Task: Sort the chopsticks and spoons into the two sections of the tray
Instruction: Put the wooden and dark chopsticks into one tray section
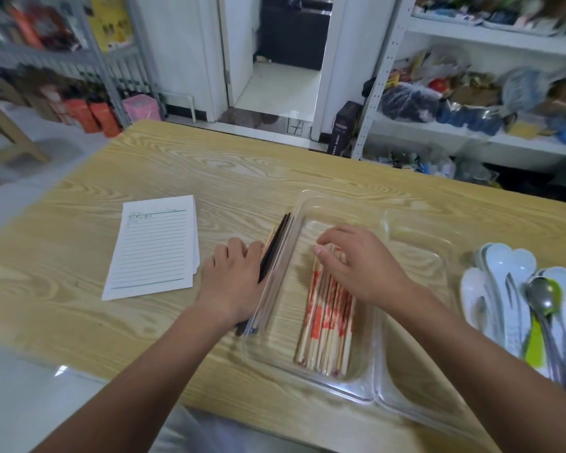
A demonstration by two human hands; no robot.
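Left hand [232, 279] grips a bundle of dark chopsticks [276, 243] right along the left wall of the clear tray [311, 199]; can't tell if they're inside or outside it. Right hand [356, 266] has fingers curled on the far ends of the red-printed chopsticks [327, 325] lying in the tray's left section. Spoons [517, 289] piled on the table [209, 165] right of the tray, notepad [154, 246] to its left.

We can read no text here. The handwriting atop the lined notepad [154, 246], toward the bench's [177, 165] left edge, and the red print on the chopsticks [327, 322] are illegible.
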